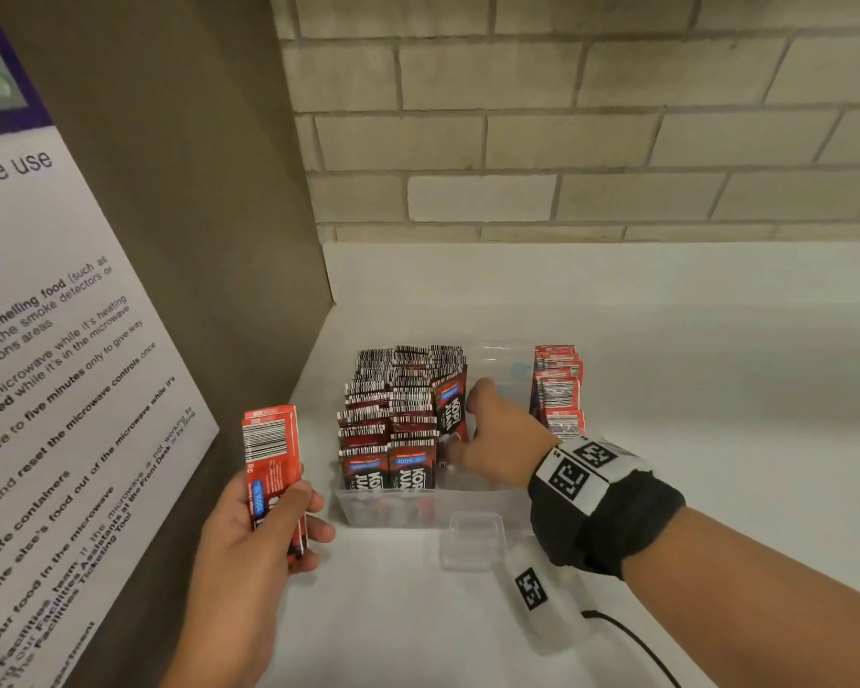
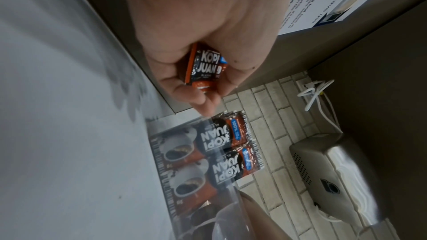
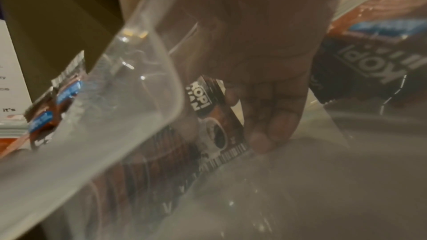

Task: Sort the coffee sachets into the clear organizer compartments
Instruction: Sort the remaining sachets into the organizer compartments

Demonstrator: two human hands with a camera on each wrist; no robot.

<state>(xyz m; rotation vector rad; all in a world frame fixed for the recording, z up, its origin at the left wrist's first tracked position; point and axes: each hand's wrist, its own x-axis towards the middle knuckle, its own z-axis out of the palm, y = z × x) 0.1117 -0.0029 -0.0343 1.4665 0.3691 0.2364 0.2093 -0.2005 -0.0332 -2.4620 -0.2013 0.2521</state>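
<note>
White counter (image 1: 691, 389): left hand (image 1: 249, 528) grips sachets (image 1: 271, 469), right hand (image 1: 497, 439) inside organizer (image 1: 467, 508).

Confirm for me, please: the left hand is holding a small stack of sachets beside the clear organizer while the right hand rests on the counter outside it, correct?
Not quite. The right hand is inside the clear organizer, fingers on a sachet, as the head and right wrist views show. The left hand does hold a small stack of sachets beside it.

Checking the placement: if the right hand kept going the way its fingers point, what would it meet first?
Probably the clear organizer's floor. The right hand reaches down into the open compartment, fingertips near the bottom beside a standing sachet; contact is unclear.
</note>
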